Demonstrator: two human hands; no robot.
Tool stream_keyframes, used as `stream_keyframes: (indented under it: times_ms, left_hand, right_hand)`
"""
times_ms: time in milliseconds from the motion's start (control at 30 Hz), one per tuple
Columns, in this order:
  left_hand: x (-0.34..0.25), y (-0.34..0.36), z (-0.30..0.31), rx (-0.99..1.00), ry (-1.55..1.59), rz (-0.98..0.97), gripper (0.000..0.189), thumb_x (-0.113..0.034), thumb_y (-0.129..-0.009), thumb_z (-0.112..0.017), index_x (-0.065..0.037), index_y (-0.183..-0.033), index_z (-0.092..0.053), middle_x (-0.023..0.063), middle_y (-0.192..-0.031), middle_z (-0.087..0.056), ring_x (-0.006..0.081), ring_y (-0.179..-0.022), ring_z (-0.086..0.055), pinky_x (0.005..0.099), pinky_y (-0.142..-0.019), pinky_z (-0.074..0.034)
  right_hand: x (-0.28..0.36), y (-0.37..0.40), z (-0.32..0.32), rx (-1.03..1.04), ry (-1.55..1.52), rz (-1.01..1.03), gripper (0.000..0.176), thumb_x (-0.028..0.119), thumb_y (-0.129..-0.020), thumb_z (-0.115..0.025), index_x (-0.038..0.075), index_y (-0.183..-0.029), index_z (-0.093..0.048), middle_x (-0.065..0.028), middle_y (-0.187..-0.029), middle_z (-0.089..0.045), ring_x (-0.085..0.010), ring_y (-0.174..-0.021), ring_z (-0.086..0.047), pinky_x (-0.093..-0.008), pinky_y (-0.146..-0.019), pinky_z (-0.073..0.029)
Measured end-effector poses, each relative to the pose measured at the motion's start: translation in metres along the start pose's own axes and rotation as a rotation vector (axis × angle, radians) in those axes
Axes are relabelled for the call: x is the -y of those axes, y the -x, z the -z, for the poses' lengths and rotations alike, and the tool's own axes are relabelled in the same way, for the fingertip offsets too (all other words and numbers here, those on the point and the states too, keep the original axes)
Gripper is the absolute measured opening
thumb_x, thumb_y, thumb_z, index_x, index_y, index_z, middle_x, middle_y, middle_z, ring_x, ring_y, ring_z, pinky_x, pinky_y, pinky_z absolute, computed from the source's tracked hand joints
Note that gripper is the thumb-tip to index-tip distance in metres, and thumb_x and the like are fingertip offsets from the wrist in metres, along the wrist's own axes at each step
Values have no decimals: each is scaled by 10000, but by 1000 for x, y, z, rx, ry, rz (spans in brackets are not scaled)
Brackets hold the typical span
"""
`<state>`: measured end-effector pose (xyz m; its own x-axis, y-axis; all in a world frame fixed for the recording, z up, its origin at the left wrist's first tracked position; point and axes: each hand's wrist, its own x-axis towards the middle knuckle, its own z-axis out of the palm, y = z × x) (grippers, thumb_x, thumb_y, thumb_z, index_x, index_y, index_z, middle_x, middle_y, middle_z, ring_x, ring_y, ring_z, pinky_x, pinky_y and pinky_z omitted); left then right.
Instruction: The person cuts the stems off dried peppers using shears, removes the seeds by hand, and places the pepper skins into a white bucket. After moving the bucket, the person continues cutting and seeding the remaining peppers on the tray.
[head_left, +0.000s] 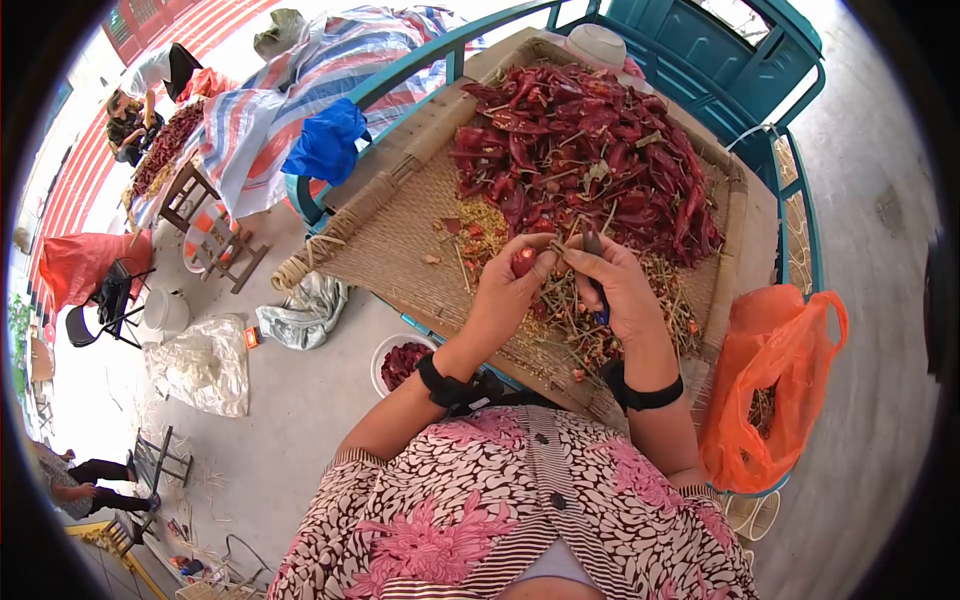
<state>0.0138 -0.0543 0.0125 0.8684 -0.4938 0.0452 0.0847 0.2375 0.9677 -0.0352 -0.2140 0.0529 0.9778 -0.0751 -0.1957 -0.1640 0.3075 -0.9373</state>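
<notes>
My left hand (505, 290) is closed around a dried red chili pepper (523, 262), whose cut-looking end shows between thumb and fingers. Wrapped in my right hand (622, 285) is a pair of scissors (592, 243) with dark blades and a blue handle, partly hidden by the fingers. The fingertips of both hands meet at the pepper's stem (558, 246). Just beyond them rises a large heap of dried red chilies (590, 150). Cut stems (570, 325) lie scattered beneath my hands, and yellow seeds (485, 225) are spread to the left.
The woven mat (400, 225) lies on a teal cart (790, 190) with raised rails. An orange plastic bag (770, 370) hangs at the right. A white bowl (378, 372) of chili pieces stands lower left. Two people (130, 125) (75, 480) are farther left.
</notes>
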Motion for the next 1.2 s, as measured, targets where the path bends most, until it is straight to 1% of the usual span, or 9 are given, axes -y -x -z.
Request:
stream_keyframes:
  times_ms: [100, 200, 267, 333, 533, 767, 900, 1033, 1200]
  left_hand:
    - [8, 1, 4, -64, 129, 56, 190, -243, -952, -592, -70, -1030, -587, -41, -775, -550, 31, -596, -430, 190, -512, -342]
    - [14, 3, 20, -170, 122, 86, 180, -260, -950, -594, -85, -974, -565, -38, -777, -551, 25, -607, -433, 193, -513, -346]
    - [21, 4, 31, -217, 69, 30, 181, -265, -952, -591, -88, -976, -561, -37, -777, -552, 23, -607, -433, 191, -514, -346]
    - [22, 4, 32, -309, 55, -7, 180, -229, -955, -591, -60, -915, -542, -61, -686, -459, 12, -593, -377, 197, -502, -306]
    - [43, 12, 44, -311, -324, -120, 190, -207, -946, -599, -31, -912, -536, -12, -702, -494, 65, -649, -455, 251, -579, -402]
    - [41, 12, 47, -303, -207, -70, 201, -205, -938, -604, -20, -918, -527, 21, -704, -512, 87, -653, -467, 268, -598, -418]
    - [43, 9, 45, -263, -256, -77, 206, -217, -940, -602, -28, -908, -526, 21, -694, -494, 95, -633, -444, 276, -583, -404]
    - [45, 8, 45, -217, -182, -17, 174, -218, -968, -565, -51, -926, -534, -44, -711, -450, 44, -627, -390, 222, -556, -339]
    - [43, 10, 47, -244, -172, -21, 198, -226, -958, -578, -40, -919, -524, -5, -709, -474, 73, -641, -416, 256, -574, -375]
  right_hand:
    - [-2, 1, 9, -108, 346, 56, 184, 203, -895, -635, 50, -990, -601, -57, -808, -655, -101, -516, -501, -236, -457, -402]
    - [-3, -4, 27, -242, 1338, 146, 191, 205, -893, -619, 61, -1016, -592, -100, -870, -632, -228, -644, -581, -342, -594, -484]
    - [0, -12, 23, -374, 1421, 168, 194, 191, -884, -614, 76, -1038, -588, -118, -918, -601, -295, -746, -597, -406, -686, -484]
    - [11, -26, 11, -380, 1418, 73, 200, 151, -872, -602, 99, -1064, -584, -123, -999, -552, -331, -834, -619, -458, -743, -489]
    - [-26, -103, 6, -266, 1576, 270, 212, 130, -875, -594, 107, -1086, -588, -109, -1073, -548, -335, -962, -593, -452, -768, -484]
    - [-22, -106, 8, -373, 1564, 173, 173, 148, -888, -581, 112, -1058, -586, -101, -1021, -568, -335, -937, -598, -470, -762, -482]
    - [-27, -110, 23, -281, 1585, 305, 232, 179, -919, -554, 142, -1146, -591, -107, -1041, -574, -332, -930, -595, -450, -761, -481]
    - [-48, -121, 23, -236, 1591, 194, 259, 168, -896, -589, 127, -1151, -601, -102, -1072, -567, -306, -974, -588, -432, -794, -477]
    - [-32, -109, 20, -242, 1448, 168, 249, 179, -930, -555, 91, -1163, -571, -110, -1116, -545, -310, -950, -586, -449, -788, -464]
